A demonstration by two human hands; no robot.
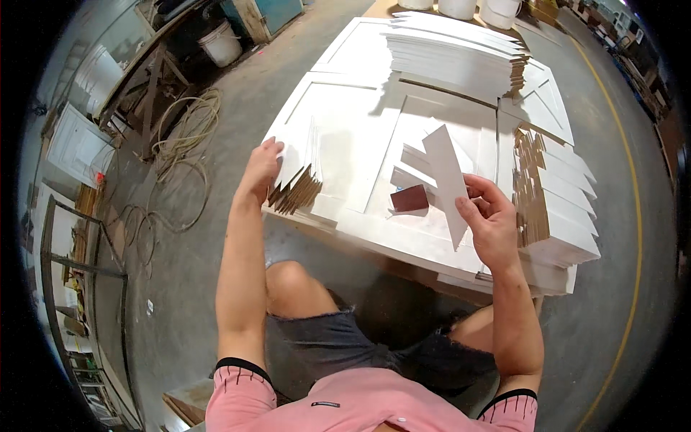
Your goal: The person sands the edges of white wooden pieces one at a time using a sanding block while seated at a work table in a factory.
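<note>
My right hand (pixel 489 219) grips a flat white panel strip (pixel 446 180) with angled ends, held upright over a white panelled door (pixel 360 122) that lies flat as a work surface. My left hand (pixel 260 167) rests on a leaning stack of white strips with brown cut edges (pixel 299 180) at the door's left edge. A small dark red block (pixel 410 198) lies on the door between my hands. A few loose white strips (pixel 414 162) lie behind the held one.
A tall stack of white strips (pixel 554 209) stands at the right, another long stack (pixel 461 54) at the back. White buckets (pixel 219 43) and coiled hose (pixel 183 133) sit on the concrete floor at left, near a wooden trestle. My bare knees are under the door.
</note>
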